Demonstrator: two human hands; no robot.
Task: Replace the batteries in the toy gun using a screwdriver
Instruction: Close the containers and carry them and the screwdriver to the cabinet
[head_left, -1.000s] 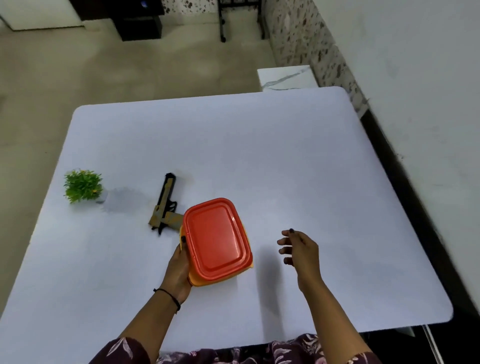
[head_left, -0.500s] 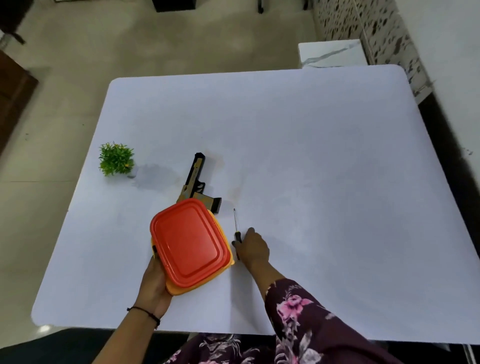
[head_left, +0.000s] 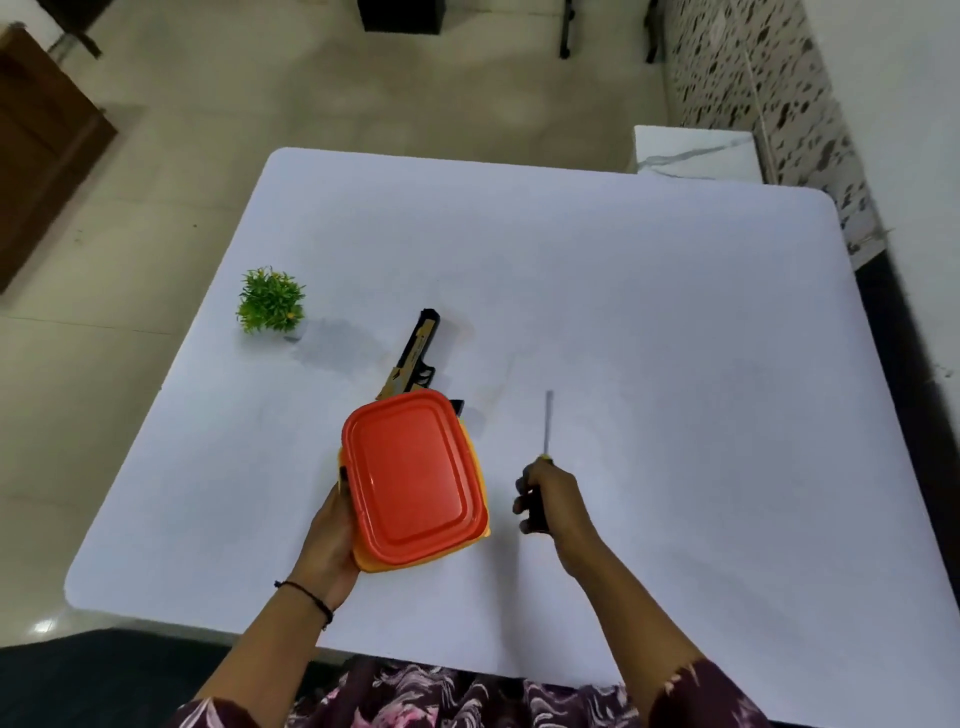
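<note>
A black and tan toy gun (head_left: 415, 356) lies flat on the white table (head_left: 649, 338), its grip partly hidden behind an orange box with a red lid (head_left: 413, 475). My left hand (head_left: 330, 540) grips that closed box by its left side, just above the table. My right hand (head_left: 548, 501) is shut on a screwdriver (head_left: 545, 423) with a black handle; its thin metal shaft points away from me, raised off the table to the right of the box.
A small green plant (head_left: 270, 300) in a little pot stands near the table's left edge. A white marble-topped stand (head_left: 696, 153) sits beyond the far right corner. The speckled wall runs along the right side.
My right hand has closed on the screwdriver, lifted it off the table and moved it right. My left hand still holds the box. The camera has tilted.
</note>
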